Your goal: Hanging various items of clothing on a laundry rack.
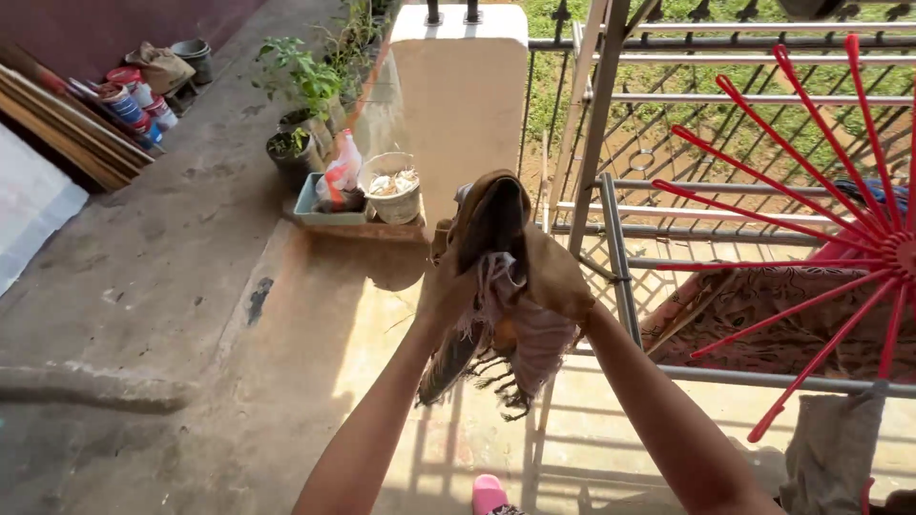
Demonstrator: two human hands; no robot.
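Hands raised together over the concrete floor point(172, 286), bunched into a brown fringed cloth point(506, 277). Left hand point(447, 286) clenched on the cloth's left side, grip full of fabric; right hand point(563, 300) mostly buried under the folds, grip wrapped in the same cloth. Cloth held up in the air in front of a metal drying rack point(620, 257), fringe dangling below the hands. Just right of that, a red spoked plastic hanger point(811, 191), with a patterned fabric point(763, 305) draped on the rack behind it. Farther off, beside a cream pillar point(458, 95), potted plants point(301, 105) and a small white basket point(393, 186). Pink slipper point(489, 496) at bottom edge.
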